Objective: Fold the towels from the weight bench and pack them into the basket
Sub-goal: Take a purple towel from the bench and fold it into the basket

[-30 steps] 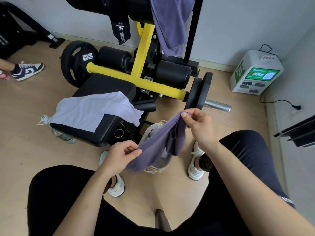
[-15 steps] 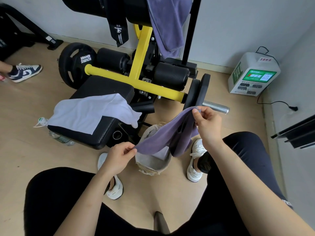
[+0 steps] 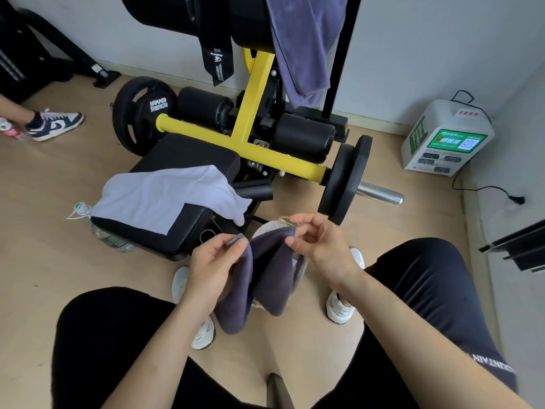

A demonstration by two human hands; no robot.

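A dark purple towel point(image 3: 265, 276) hangs in loose folds between my hands, above the floor in front of my knees. My left hand point(image 3: 215, 264) pinches its left corner. My right hand point(image 3: 321, 246) holds its right top edge with the fingertips. A beige basket point(image 3: 269, 227) stands on the floor behind the towel, mostly hidden by it. A white towel point(image 3: 165, 196) lies spread over the black seat of the weight bench point(image 3: 188, 154). Another purple towel point(image 3: 300, 45) hangs from the bench's upper pad.
Weight plates point(image 3: 345, 175) sit on the yellow bar to the right, with a steel bar end sticking out. A white charging box point(image 3: 445, 137) and its cable lie by the wall. A water bottle point(image 3: 109, 240) lies under the seat. Another person's shoe point(image 3: 56, 125) is far left.
My hands have come closer together and lower, so the purple towel now sags doubled between them instead of stretched out. The right hand dropped from beside the weight plate.
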